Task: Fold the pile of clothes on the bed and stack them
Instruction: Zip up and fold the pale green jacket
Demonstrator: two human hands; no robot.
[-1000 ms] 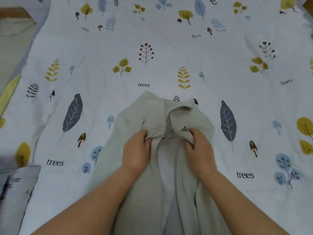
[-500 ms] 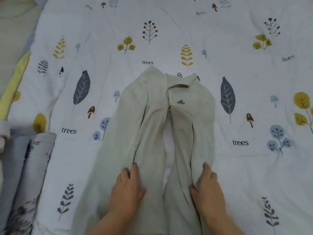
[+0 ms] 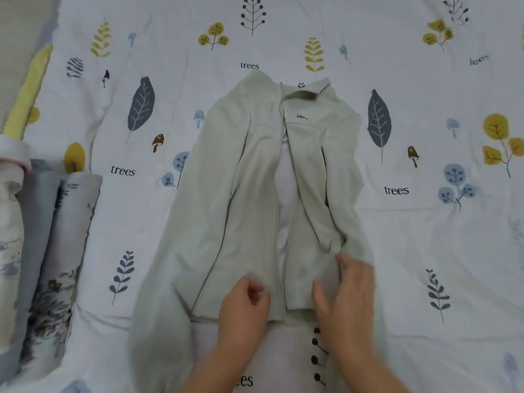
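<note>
A pale green zip jacket [image 3: 232, 194] lies face up on the printed bedsheet [image 3: 425, 236], collar far from me, its front open down the middle with white lining showing. A small dark logo sits on its right chest. My left hand [image 3: 243, 307] rests at the hem of the left front panel, fingers curled on the fabric near the front edge. On the right front panel just above the hem, my right hand [image 3: 348, 296] lies with its fingers spread. The sleeves run down both sides toward me.
Folded clothes [image 3: 48, 251], grey with a dark print, are stacked at the left edge, with a white and pink piece [image 3: 12, 163] behind them. A yellow-green strip [image 3: 28, 89] runs along the bed's far left edge.
Both hands have slid from the collar down the front panels to the hem, drawing them straighter. My view has tilted toward me.
</note>
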